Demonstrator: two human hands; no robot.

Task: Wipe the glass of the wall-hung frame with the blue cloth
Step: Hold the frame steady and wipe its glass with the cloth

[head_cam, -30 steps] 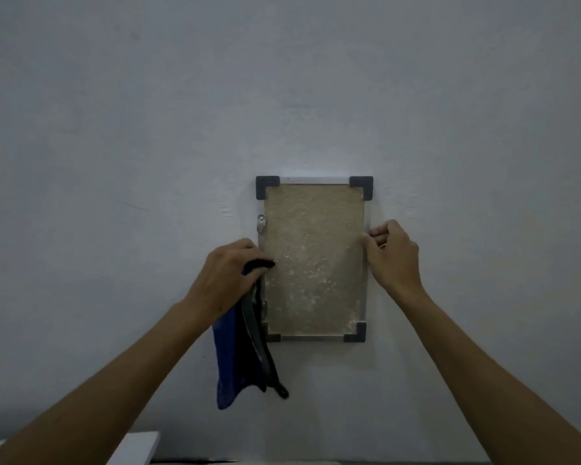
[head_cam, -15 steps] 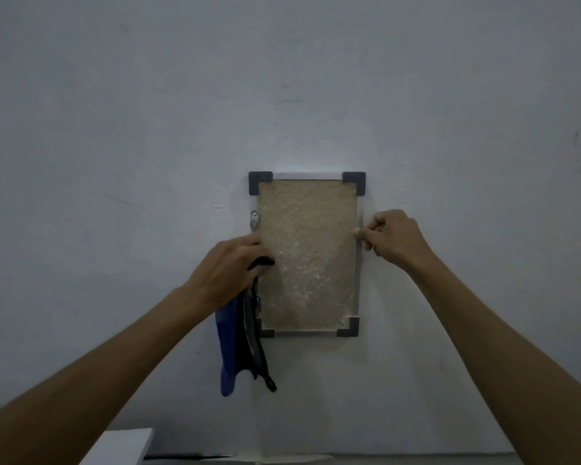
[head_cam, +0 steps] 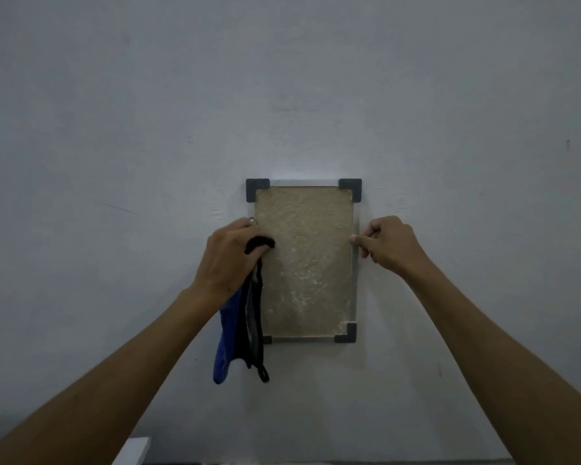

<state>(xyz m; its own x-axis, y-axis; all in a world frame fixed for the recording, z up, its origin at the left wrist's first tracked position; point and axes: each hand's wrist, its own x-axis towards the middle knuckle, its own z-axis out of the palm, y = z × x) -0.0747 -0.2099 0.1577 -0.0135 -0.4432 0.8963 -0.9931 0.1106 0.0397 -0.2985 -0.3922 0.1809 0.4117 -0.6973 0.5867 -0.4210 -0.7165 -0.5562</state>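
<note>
A small upright frame (head_cam: 304, 263) hangs on the grey wall, with dark corner pieces, a pale metal rim and a speckled tan panel behind its glass. My left hand (head_cam: 227, 260) is at the frame's left edge and grips the blue cloth (head_cam: 239, 327), which hangs down in blue and black folds past the frame's lower left corner. A black fold of the cloth pokes out of my fist onto the glass. My right hand (head_cam: 388, 246) pinches the frame's right edge at mid height, fingers curled.
The plain grey wall (head_cam: 282, 95) fills the view around the frame. A white flat object's corner (head_cam: 131, 449) shows at the bottom left, below my left forearm. A dark strip runs along the bottom edge.
Both hands stay on the frame's edges. My right hand's fingers have curled from flat against the edge into a pinch. The hanging cloth has swayed a little.
</note>
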